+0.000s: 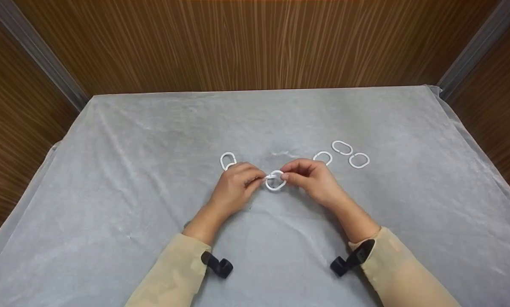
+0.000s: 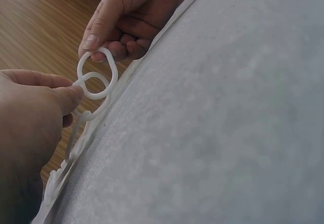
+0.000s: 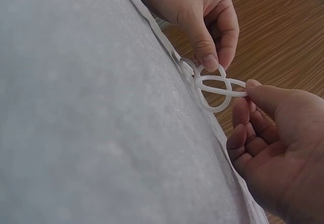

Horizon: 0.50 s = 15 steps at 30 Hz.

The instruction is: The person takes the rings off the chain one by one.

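Observation:
My right hand (image 1: 312,178) pinches an oval white link (image 1: 275,189) between thumb and index finger, in front of me over the cloth. Close by, my left hand (image 1: 234,186) pinches a second white link (image 3: 215,110) with thumb and fingertips. The two links cross and overlap between the hands; they look threaded through each other. Below the left fingers, the left wrist view shows a further white link (image 2: 85,116) hanging down. Beyond the left hand, another white link (image 1: 222,161) lies on the cloth, its near end hidden by that hand.
Past the right hand lie three loose white links: one (image 1: 330,157) partly behind the fingers, one (image 1: 342,142) farther back, one (image 1: 368,160) to the right. Wrinkled grey cloth (image 1: 152,128) covers the table. Wood-grain panels (image 1: 255,42) stand behind and at both sides.

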Each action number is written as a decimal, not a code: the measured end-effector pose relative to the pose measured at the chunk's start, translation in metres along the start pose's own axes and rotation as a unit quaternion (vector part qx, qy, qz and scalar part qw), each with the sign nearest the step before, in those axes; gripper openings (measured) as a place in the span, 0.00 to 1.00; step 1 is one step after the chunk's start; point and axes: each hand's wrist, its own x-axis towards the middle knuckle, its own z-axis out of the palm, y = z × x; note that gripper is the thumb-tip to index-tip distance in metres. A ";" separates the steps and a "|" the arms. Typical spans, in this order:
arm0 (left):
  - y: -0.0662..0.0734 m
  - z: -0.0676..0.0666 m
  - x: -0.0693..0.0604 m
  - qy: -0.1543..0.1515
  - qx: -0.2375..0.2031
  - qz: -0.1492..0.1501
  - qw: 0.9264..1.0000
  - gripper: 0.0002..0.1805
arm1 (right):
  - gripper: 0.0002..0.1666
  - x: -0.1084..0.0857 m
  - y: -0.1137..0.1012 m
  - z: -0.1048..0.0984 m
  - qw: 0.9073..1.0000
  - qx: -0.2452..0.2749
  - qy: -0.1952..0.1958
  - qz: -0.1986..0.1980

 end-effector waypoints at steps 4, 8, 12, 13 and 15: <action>0.000 0.001 0.000 0.004 0.001 0.006 1.000 0.03 | 0.10 0.000 0.000 0.000 1.000 -0.008 -0.003 -0.003; -0.001 0.001 0.000 0.007 0.000 0.011 1.000 0.03 | 0.09 0.000 0.001 0.000 1.000 -0.014 -0.008 -0.009; -0.001 0.001 0.000 0.009 0.002 0.014 1.000 0.03 | 0.09 0.000 0.001 0.000 1.000 -0.019 -0.013 -0.014; -0.001 0.001 0.000 0.010 0.002 0.015 1.000 0.03 | 0.09 0.000 0.001 0.000 1.000 -0.020 -0.014 -0.014; -0.001 0.001 0.000 0.012 0.002 0.016 1.000 0.03 | 0.09 0.000 0.001 0.000 1.000 -0.020 -0.017 -0.013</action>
